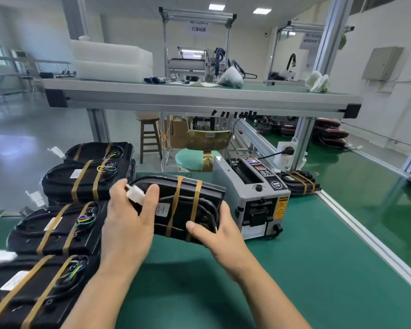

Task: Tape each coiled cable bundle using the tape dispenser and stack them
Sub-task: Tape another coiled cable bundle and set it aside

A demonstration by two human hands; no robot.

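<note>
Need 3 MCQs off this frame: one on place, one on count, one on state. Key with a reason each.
1. Where does the tape dispenser stand relative to the held bundle?
A. left of it
B. right of it
C. under it

2. How many tape strips cross the held bundle?
A. one
B. two
C. four

3. The held bundle is:
A. lying untouched
B. inside the dispenser
C. gripped by the left hand and the right hand

Key:
1 B, the dispenser sits just past the bundle's right end.
2 B, two tan bands wrap it.
3 C, a hand clasps each end.
</note>
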